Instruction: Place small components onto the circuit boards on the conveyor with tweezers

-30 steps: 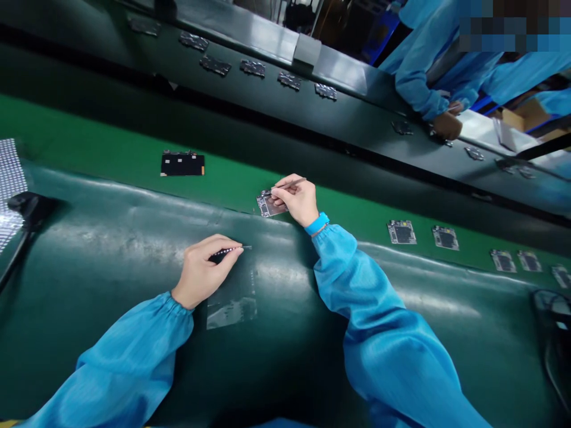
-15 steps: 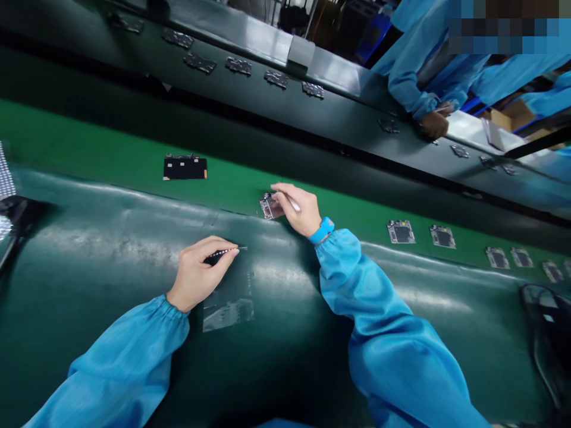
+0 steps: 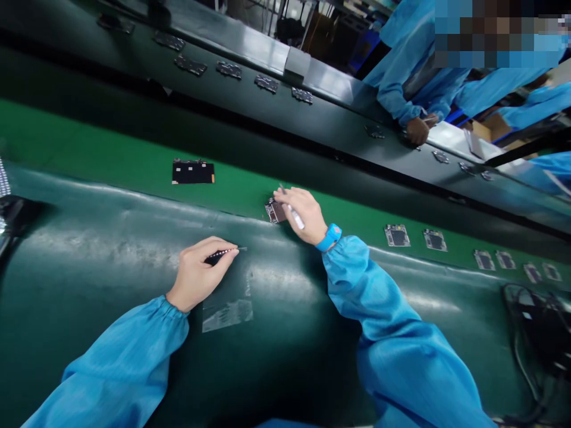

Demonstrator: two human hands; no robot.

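My left hand (image 3: 203, 270) is closed in a pinch above the dark green mat. Between its fingers is a clear plastic sheet (image 3: 227, 315) that hangs down; a dark strip with white dots shows by the palm. A blue band circles the wrist of my right hand (image 3: 306, 214), which is closed round a thin tool (image 3: 295, 218) with a white part and a greyish tip; its exact kind is unclear. These fingers are over a small circuit board (image 3: 273, 211) on the green strip and partly hide it. Left of it lies a black rectangular panel (image 3: 193, 172) with small white patches.
Several circuit boards (image 3: 397, 235) lie along the green strip to the right. More boards (image 3: 229, 70) rest on the far line, where a co-worker's hand (image 3: 418, 131) is busy. Black devices with cables stand at the left (image 3: 18, 214) and right (image 3: 539, 321).
The black panel and the board under my right hand have shifted right, and that hand has moved slightly right too. My left hand is nearly still. The far line appears farther left in view.
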